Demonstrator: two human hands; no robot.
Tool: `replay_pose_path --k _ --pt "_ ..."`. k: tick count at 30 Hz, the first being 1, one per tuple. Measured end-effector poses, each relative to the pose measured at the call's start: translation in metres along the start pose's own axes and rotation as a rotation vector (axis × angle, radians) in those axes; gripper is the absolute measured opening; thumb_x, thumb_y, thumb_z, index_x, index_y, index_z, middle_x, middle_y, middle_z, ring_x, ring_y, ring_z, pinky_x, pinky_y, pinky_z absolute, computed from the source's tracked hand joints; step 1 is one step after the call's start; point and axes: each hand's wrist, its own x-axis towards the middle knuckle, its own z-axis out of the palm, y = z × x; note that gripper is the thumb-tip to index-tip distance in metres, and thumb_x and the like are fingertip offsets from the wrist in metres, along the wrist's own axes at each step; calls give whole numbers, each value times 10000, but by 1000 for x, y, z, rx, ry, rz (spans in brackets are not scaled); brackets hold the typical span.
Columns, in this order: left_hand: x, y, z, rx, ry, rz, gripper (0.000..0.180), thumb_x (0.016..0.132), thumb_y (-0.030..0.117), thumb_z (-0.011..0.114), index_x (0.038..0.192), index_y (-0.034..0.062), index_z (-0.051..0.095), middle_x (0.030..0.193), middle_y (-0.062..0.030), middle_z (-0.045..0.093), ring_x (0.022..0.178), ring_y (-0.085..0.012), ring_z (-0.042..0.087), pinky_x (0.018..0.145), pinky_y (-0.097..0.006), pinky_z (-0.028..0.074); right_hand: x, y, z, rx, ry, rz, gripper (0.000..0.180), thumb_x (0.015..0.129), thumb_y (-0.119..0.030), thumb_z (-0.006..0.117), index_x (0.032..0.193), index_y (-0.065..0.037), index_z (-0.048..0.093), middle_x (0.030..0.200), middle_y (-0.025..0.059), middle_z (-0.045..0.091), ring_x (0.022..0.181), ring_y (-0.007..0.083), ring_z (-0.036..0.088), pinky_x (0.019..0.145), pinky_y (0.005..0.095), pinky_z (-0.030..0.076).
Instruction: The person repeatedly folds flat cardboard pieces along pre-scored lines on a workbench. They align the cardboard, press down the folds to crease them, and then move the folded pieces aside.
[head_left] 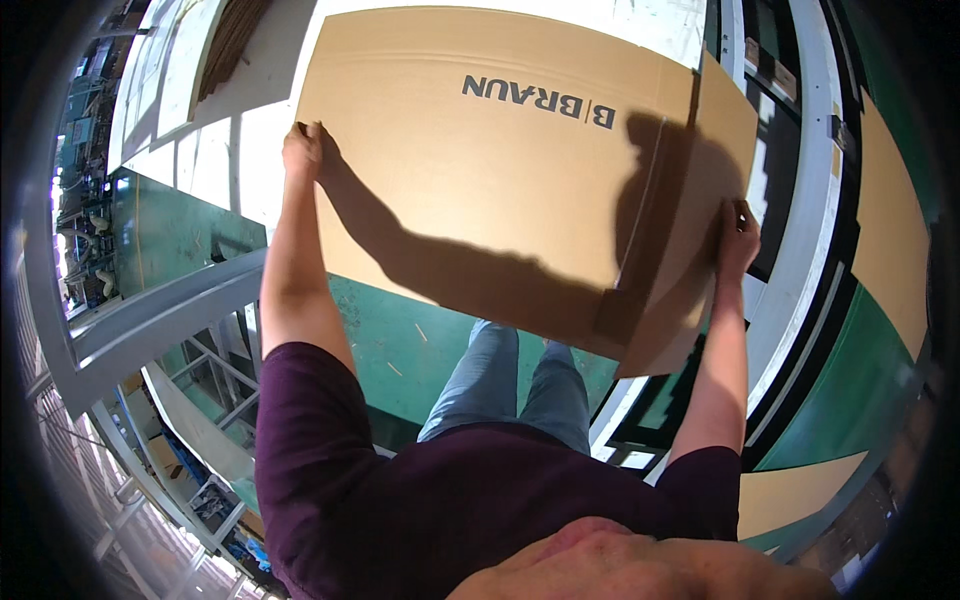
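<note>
A large flat brown cardboard box (500, 170), folded flat with dark print near its top, is held out in front of me above the green floor. My left hand (303, 150) grips its left edge. On the right side my right hand (738, 240) grips the edge by a bent flap. Both arms are stretched forward, and their shadows fall across the cardboard.
A white table surface (210, 150) lies to the upper left, with a stack of brown sheets (230, 45) on it. Grey metal frame rails (160, 320) run at the left. More cardboard sheets (890, 230) and white rails (820, 200) stand at the right. Green floor (420, 350) lies below.
</note>
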Motion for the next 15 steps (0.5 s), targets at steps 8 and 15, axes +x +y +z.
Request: replay_pose_path --k 8,15 --pt "126 -107 6 -484 -334 -451 455 915 460 513 984 33 654 947 -61 680 885 -180 633 786 -343 499 43 -9 -30 555 -609 567 282 717 -47 730 978 -40 625 824 20 628 693 113 583 617 260 480" --pt "140 -87 9 -473 -135 -483 803 844 692 419 1200 -9 583 1172 -140 599 1105 -259 543 930 -372 409 10 -27 7 507 -352 530 371 694 -104 803 1000 -17 611 899 69 667 807 144 631 716 282 514"
